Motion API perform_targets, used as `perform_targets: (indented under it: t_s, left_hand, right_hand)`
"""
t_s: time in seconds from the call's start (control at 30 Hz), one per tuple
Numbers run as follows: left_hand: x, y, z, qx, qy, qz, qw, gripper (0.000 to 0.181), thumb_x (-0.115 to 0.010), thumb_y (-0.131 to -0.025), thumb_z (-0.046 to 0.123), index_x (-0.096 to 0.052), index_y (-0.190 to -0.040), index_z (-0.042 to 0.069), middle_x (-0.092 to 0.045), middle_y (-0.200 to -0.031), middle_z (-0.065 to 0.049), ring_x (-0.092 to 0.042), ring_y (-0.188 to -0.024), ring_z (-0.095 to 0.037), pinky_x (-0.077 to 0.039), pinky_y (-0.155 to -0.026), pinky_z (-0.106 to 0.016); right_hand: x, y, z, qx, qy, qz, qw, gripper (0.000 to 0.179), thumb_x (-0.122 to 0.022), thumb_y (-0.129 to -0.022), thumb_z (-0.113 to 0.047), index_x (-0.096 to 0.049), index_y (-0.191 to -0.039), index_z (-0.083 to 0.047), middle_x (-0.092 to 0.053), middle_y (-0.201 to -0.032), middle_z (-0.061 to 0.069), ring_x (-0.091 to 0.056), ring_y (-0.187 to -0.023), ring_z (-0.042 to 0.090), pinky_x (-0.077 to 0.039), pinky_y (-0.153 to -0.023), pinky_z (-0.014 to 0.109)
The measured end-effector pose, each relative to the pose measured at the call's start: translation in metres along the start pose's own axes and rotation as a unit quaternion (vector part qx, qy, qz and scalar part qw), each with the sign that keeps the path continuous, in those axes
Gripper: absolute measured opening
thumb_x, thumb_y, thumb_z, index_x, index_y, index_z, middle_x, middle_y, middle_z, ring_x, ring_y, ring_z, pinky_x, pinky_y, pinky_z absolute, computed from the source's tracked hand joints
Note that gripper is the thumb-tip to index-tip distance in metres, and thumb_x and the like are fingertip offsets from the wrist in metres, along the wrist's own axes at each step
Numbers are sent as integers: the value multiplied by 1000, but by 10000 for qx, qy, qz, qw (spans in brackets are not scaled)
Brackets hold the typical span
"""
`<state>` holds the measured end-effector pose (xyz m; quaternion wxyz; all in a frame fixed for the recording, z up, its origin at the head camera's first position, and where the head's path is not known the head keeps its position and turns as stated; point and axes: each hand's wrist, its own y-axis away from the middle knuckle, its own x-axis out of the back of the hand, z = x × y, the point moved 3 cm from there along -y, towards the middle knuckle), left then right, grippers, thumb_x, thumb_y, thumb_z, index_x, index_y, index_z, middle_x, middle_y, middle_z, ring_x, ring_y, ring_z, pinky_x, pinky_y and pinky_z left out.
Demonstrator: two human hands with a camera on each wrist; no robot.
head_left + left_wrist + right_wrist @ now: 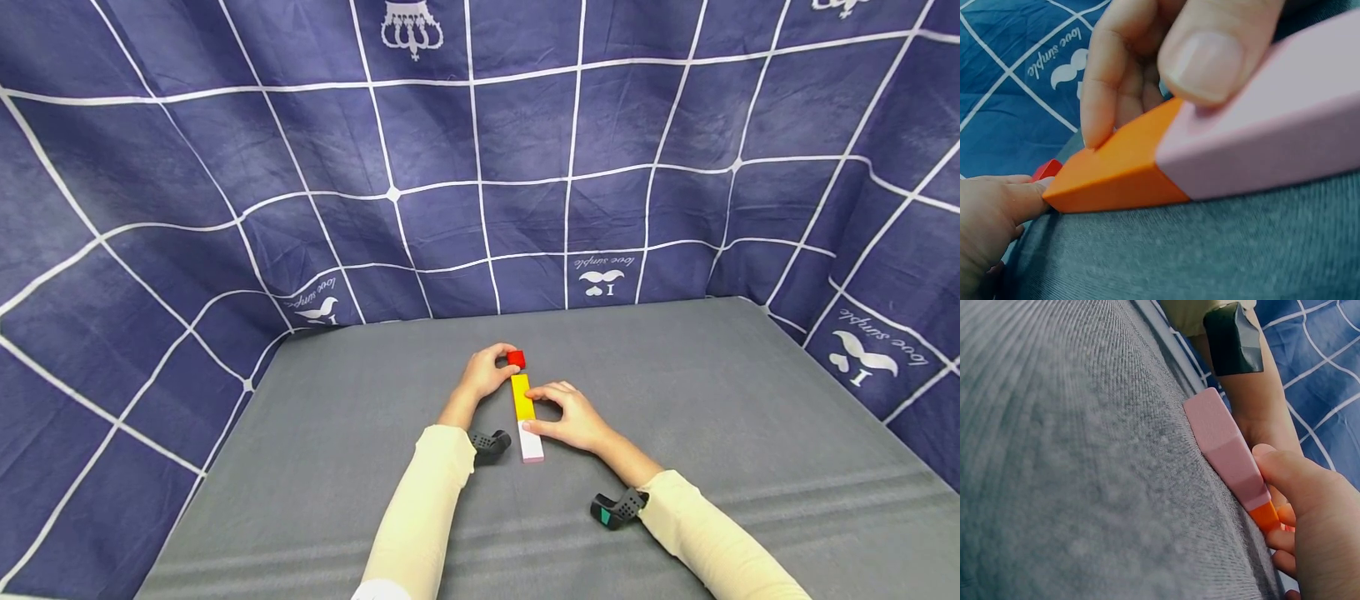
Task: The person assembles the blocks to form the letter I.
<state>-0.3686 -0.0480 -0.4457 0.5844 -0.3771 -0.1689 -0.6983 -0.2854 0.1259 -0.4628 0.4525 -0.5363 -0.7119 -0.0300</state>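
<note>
My left hand [483,373] pinches a small red block [516,359] between thumb and fingers at the far end of a row. In the left wrist view the red block [1047,170] shows only partly behind that hand. Nearer me lies a yellow-orange block [522,397], end to end with a pale pink block [531,442] on the grey cloth. On the row's right side is my right hand [573,418], fingers spread along it. Its thumb [1207,65] presses the pink block's top edge, while a fingertip [1096,134] touches the orange block.
Grey ribbed cloth [360,400] covers the tabletop. Blue curtains with white grid lines [525,217] hang behind it and along both sides. Each wrist wears a black band, the left [489,444] close to the pink block and the right [619,507] nearer the front.
</note>
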Motion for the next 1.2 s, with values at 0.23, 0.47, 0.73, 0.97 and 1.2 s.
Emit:
perform_targets:
  t_s: [0.23, 0.47, 0.73, 0.97, 1.2]
  left_hand:
    - [-4, 3, -3, -116, -217, 5, 9997, 32, -72, -88, 17, -67, -119, 9, -66, -120, -10, -57, -117, -30, -38, -104, -45]
    - [-3, 5, -2, -257, -358, 6, 9990, 36, -72, -88, 18, -66, -122, 8, -64, -125, -12, -56, -121, -29, -37, -105, -44]
    - [8, 10, -4, 1, -126, -211, 9997, 44, -68, -91, 14, -59, -133, 5, -60, -132, -11, -52, -126, -29, -35, -108, -41]
    - [29, 35, -17, -538, -650, -125, 9964, 41, -65, -92, 16, -60, -131, 3, -60, -130, -14, -52, -126, -29, -35, -107, -45]
    - [65, 70, -34, -507, -734, 31, 9960, 41, -64, -93, 17, -59, -132, 3, -58, -134, -16, -42, -135, -33, -27, -111, -52]
  right_hand:
    - [0, 3, 0, 24, 11, -16, 10000, 44, -82, -76, -30, -71, -114, -10, -68, -107, 1, -57, -103, 22, -45, -90, 42]
    - [0, 4, 1, 10, -74, 27, 10000, 44, -81, -77, -31, -71, -114, -10, -67, -108, 1, -57, -103, 21, -45, -90, 42]
    - [3, 3, 5, -187, -542, 45, 9983, 41, -76, -84, -24, -68, -119, -5, -68, -109, 3, -59, -101, 21, -46, -90, 40]
    - [18, 0, 7, -696, -943, 278, 9927, 37, -71, -89, -19, -65, -120, 0, -68, -110, 10, -62, -100, 26, -48, -85, 41]
    - [41, 6, 13, -900, -892, 622, 9900, 34, -69, -90, -11, -64, -119, 5, -68, -108, 17, -62, -101, 32, -47, -88, 50]
